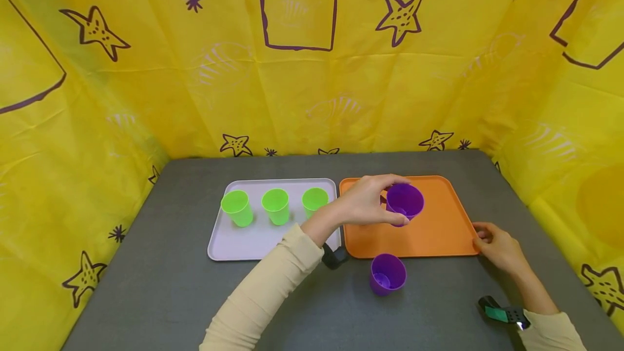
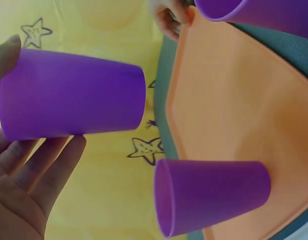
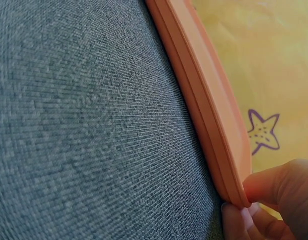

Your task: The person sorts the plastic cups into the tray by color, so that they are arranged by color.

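My left hand (image 1: 366,200) holds a purple cup (image 1: 407,198) by its rim above the orange tray (image 1: 429,237), thumb on one side and fingers on the other. A second purple cup (image 2: 221,192) stands on that tray in the left wrist view; in the head view the left hand mostly hides it. Another purple cup (image 1: 387,276) stands upright on the table in front of the tray. At the tray's near right corner, my right hand (image 1: 502,248) pinches the edge, thumb on top and fingertips beneath, as the right wrist view shows.
Left of the orange tray lies a pale lilac tray (image 1: 253,248) with three green cups, among them the left one (image 1: 237,209), in a row. The grey table (image 1: 161,286) is bounded by yellow patterned cloth (image 1: 292,102) at the back and sides.
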Demonstrator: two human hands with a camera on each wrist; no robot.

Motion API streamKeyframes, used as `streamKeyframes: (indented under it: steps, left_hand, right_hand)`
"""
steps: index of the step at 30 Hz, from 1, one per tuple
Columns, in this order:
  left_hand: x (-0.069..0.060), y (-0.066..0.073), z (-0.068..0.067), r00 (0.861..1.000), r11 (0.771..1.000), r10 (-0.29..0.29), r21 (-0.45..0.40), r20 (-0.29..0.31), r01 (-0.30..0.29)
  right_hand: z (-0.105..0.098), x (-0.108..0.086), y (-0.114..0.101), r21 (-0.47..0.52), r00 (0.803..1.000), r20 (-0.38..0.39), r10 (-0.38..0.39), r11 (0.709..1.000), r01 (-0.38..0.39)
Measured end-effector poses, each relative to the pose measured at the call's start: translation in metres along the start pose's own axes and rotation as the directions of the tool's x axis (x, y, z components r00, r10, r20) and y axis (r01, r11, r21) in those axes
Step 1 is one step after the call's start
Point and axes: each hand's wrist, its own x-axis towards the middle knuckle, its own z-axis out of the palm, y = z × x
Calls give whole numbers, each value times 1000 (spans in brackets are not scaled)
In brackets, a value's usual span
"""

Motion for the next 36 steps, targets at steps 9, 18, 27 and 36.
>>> streamKeyframes:
  steps: [9,18,27,36]
  left_hand:
    - [26,-10,19,997,996,-81,47,-18,82]
    - [47,-19,33,990,984,-140,119,25,136]
    - [61,-23,44,977,958,-209,211,42,196]
    - [72,-22,53,958,921,-279,302,70,246]
  right_hand:
    - [1,-1,0,0,1000,-24,-7,1000,7]
    - [3,0,0,-5,999,-45,-23,1000,22]
    - [4,1,1,-1,999,-40,-12,1000,12]
    - [3,0,1,-7,999,-37,-17,1000,16]
